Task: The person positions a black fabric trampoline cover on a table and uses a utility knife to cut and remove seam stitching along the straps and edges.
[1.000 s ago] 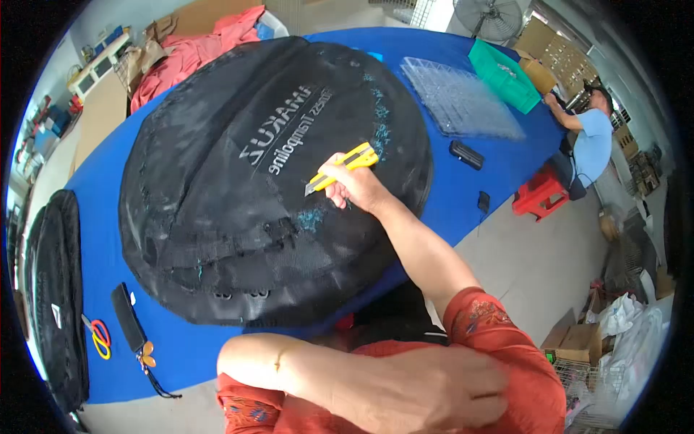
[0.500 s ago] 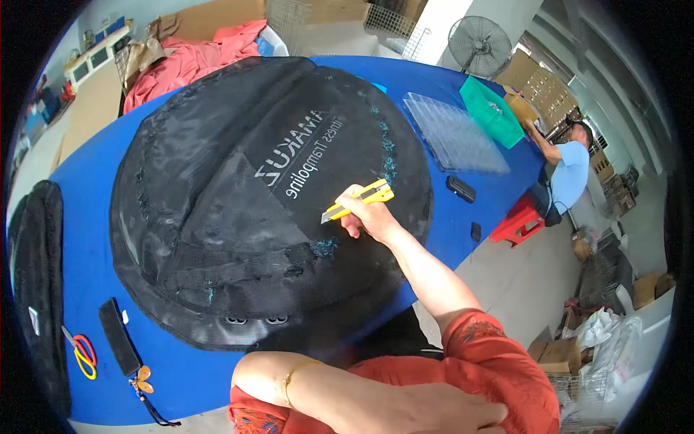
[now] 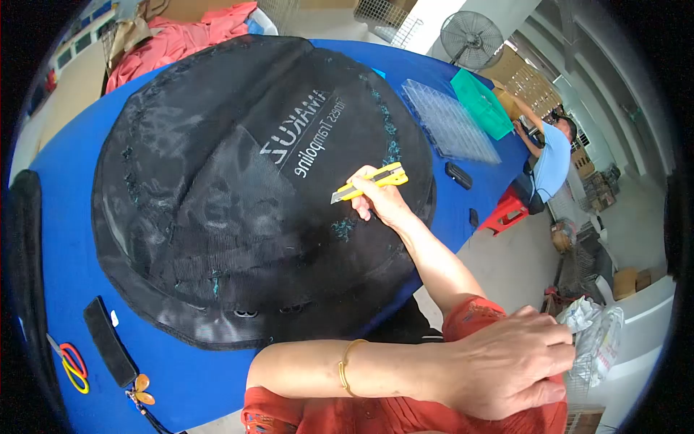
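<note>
My right hand [image 3: 383, 201] grips a yellow utility knife [image 3: 379, 179], its blade out and pointing left over the black mesh trampoline mat [image 3: 238, 202]. The round mat carries mirrored white lettering and tufts of teal thread around its edge. My left hand [image 3: 517, 362], with a gold bracelet on the wrist, reaches across my body to the right, near my red right sleeve. Its fingers are curled, and what is inside them, if anything, is hidden.
On the blue table [image 3: 65, 253] lie scissors [image 3: 71, 365], a black pouch [image 3: 110, 341], a dark case [image 3: 457, 176], clear plastic trays [image 3: 450, 123] and a green bin [image 3: 481, 105]. A person in a blue shirt [image 3: 554, 160] sits on a red stool [image 3: 504, 212] at the far right.
My left hand has risen to the right, its fingers now curled. My right hand still holds the utility knife, slightly higher in view. The person at the right has shifted their arms.
</note>
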### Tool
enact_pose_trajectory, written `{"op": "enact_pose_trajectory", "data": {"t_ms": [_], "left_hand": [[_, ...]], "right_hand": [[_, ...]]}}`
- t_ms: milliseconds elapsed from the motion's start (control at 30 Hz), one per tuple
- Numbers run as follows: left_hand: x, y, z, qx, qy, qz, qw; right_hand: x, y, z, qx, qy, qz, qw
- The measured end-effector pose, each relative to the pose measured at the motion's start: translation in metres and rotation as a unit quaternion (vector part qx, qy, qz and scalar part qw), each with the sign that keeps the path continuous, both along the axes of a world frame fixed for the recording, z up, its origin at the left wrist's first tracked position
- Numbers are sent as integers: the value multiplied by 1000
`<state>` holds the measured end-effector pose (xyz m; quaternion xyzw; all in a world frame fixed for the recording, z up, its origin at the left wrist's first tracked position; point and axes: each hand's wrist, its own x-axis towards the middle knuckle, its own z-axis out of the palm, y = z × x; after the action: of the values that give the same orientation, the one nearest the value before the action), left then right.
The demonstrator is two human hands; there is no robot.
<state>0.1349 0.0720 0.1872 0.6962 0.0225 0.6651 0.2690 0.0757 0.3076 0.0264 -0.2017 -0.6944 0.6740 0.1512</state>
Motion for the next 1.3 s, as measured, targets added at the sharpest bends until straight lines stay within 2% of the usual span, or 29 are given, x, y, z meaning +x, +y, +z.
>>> {"op": "enact_pose_trajectory", "data": {"t_ms": [33,300,467,600,667,900,967,1000,1067,1200,1267,1300], "left_hand": [[-5,-4,4,-5,1,-41,999],[0,-16,10,8,-55,-51,997],[-26,-20,19,18,-35,40,998],[-23,-22,20,-12,-62,64,996],[-23,-18,18,-16,-52,28,998],[-19,-20,16,-29,22,24,999],[-9,-17,17,-3,-109,59,992],[-11,-15,16,-3,-109,59,992],[-14,-10,14,-18,-56,-35,998],[-23,-10,16,-40,33,-62,997],[-19,-14,18,3,-111,72,991],[-10,-13,13,3,-111,71,991]], "right_hand": [[0,-1,1,2,-5,-6,1000],[-1,-7,5,8,-1,-29,1000],[-1,-7,3,-6,1,-35,999],[1,-7,3,-8,-2,-36,999],[0,-7,4,-7,0,-32,999],[1,-10,6,-15,3,-41,999],[2,-10,6,-14,6,-41,999],[2,-10,6,-13,9,-38,999],[1,-9,5,-8,9,-40,999],[2,-8,4,-18,12,-33,999],[2,-8,3,-22,15,-35,999],[2,-8,2,-28,16,-33,999]]}}
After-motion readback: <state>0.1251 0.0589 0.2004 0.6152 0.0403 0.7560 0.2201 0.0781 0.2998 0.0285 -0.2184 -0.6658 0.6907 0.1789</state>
